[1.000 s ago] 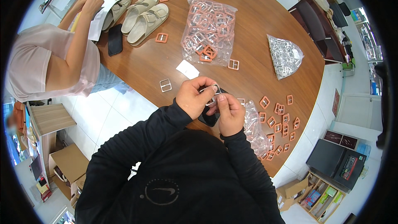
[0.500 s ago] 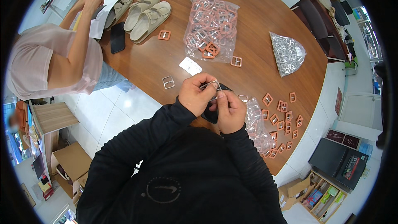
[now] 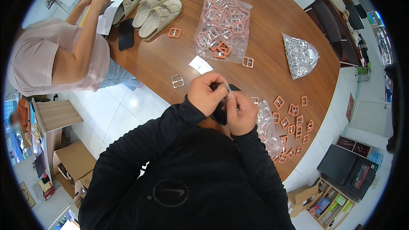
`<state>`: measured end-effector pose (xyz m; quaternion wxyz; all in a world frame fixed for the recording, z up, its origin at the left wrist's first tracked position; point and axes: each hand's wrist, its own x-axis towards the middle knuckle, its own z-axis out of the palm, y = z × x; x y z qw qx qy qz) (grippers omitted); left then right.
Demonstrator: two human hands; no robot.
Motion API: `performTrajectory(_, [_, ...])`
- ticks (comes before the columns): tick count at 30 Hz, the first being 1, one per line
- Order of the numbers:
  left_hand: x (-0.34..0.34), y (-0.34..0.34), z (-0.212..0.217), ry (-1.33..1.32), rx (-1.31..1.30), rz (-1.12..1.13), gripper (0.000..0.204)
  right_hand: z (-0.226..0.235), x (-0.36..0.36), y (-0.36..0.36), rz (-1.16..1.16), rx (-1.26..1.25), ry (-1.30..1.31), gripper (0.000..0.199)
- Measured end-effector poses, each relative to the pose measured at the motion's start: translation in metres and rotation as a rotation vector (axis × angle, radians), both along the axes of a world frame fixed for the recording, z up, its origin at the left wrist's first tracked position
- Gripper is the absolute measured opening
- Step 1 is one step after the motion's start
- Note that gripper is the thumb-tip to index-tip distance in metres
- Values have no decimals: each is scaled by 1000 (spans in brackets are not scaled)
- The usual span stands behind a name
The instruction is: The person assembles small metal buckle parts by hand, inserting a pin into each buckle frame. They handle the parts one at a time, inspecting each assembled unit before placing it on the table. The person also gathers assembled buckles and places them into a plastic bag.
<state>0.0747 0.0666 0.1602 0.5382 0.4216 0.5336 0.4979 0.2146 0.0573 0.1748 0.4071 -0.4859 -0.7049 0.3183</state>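
At the far left a co-worker in a pale pink top (image 3: pixel 64 61) bends over the wooden table (image 3: pixel 147 70), with a dark phone (image 3: pixel 126 34) and beige sandals (image 3: pixel 159 18) just beside. A lone silver buckle (image 3: pixel 177 81) lies near a white paper slip (image 3: pixel 200 65). Then comes the person's left hand (image 3: pixel 207 93), its fingers curled in and nearly closed, pinching a small silver frame (image 3: pixel 229 88) – only an edge of it shows now, where half a second ago more of its outline was in sight. The right hand (image 3: pixel 241 113) meets it, thumb and forefinger together on the frame's near side. The fingers have closed over the piece, which suggests close work by feel; whether its parts line up cannot be told. A dark object (image 3: pixel 219 116) lies under the hands, mostly covered. Beyond them sits a clear bag of orange buckles (image 3: pixel 223 27); to the right, a crumpled clear bag (image 3: pixel 265 123), loose orange buckles (image 3: pixel 299 120) strewn beside it – and, farther up, a bag of silver buckles (image 3: pixel 300 56).
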Motion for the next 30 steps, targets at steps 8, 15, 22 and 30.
performTrajectory(8, [-5, 4, 2, 113, -39, -18, 15, 1, -5, -3, -72, -494, 295, 21])
performTrajectory(15, [-11, 15, 0, 153, -141, -180, 15, -3, 0, 8, -44, -713, 446, 25])
performTrajectory(22, [-3, 18, -27, 45, -220, -145, 14, -27, 0, 8, -100, -670, 206, 28])
performTrajectory(30, [-12, 51, -72, 99, -310, -296, 15, -86, 7, 39, -104, -306, -226, 27])
